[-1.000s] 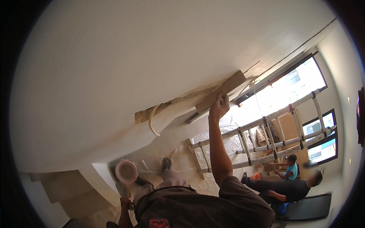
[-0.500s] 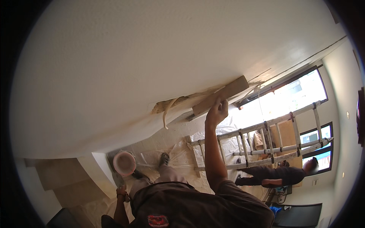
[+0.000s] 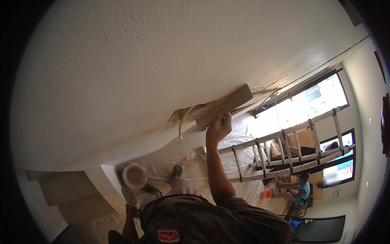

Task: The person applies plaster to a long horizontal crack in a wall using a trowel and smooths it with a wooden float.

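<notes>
In the head view my right hand (image 3: 218,129) grips a long, flat brown board (image 3: 225,103), raised to the white textured surface (image 3: 105,73) overhead. The board lies along a rough, gouged channel (image 3: 176,115), covering part of it. A pale flexible tube (image 3: 182,130) hangs out of the channel just left of the board. Low at the left, my left hand (image 3: 131,204) is curled near a pink round bucket (image 3: 134,175); what it holds is too dim to make out. My legs and shoes show below.
A long ladder (image 3: 239,166) stretches across the right. Behind it are a dark-clad person, partly hidden, and a person in turquoise (image 3: 302,193) beside an orange bucket (image 3: 266,194). Windows (image 3: 308,95), a dark panel (image 3: 321,227), plastic floor sheeting (image 3: 191,160) and stepped surfaces (image 3: 73,191) surround me.
My right hand and the board have shifted left along the channel. The dark-clad person has moved behind the ladder, and the turquoise-shirted person shows again after being hidden.
</notes>
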### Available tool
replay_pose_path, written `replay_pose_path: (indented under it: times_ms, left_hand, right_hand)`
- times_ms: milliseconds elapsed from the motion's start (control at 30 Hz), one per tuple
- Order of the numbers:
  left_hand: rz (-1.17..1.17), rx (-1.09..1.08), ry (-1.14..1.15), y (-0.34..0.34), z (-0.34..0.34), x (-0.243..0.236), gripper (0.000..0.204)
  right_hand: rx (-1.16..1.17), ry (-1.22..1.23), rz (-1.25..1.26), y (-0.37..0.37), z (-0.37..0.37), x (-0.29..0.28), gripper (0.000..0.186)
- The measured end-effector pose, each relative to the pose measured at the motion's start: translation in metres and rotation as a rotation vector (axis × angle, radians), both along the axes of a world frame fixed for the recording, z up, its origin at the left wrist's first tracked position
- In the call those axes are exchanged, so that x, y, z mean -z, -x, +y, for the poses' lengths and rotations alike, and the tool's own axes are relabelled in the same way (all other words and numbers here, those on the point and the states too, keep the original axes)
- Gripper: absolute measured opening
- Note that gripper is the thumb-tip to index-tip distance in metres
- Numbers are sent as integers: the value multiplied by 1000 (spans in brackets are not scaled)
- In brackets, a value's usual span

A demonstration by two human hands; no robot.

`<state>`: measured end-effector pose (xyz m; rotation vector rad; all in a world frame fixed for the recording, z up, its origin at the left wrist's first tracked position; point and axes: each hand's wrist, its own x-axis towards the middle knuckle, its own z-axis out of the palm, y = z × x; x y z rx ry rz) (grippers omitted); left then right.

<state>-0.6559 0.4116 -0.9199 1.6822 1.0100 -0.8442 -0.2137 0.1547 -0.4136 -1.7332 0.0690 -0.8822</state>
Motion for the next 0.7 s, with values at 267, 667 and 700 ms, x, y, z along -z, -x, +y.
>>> replay_pose_path:
  times_ms: [267,667,700]
  left_hand:
    - [44,-467,120,-21,2,-8,44]
    - [-313,607,-319,20,5,11,38]
    - [-323,620,-343,18,5,3,37]
  right_hand:
    - [30,-36,20,10,20,-3,22]
    - [4,103,-21,26,30,29,17]
    - [-12,186,-38,27,29,34,18]
